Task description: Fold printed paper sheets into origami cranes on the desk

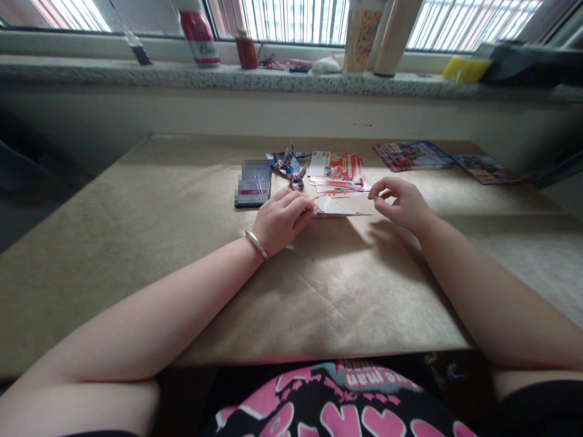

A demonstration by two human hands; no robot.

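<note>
A printed sheet of paper [339, 205], partly folded with a pale side showing, lies on the table in front of me. My left hand [283, 220], wearing a silver bangle [255, 244], is closed on the sheet's left end. At its right end, my right hand [401, 203] has thumb and forefinger drawn together in a pinch; whether paper is between the tips is too small to tell. Just behind the sheet sits a stack of red and white printed cards [337, 169]. Folded blue patterned paper pieces [291, 165] lie behind my left hand.
A dark phone [254, 183], partly pixelated, lies left of the folded pieces. Colourful printed booklets [412, 156] rest at the table's back right. On the stone windowsill [291, 84] stand a red can [199, 36], a small red bottle [246, 50], tall containers [362, 36] and a yellow object [467, 70].
</note>
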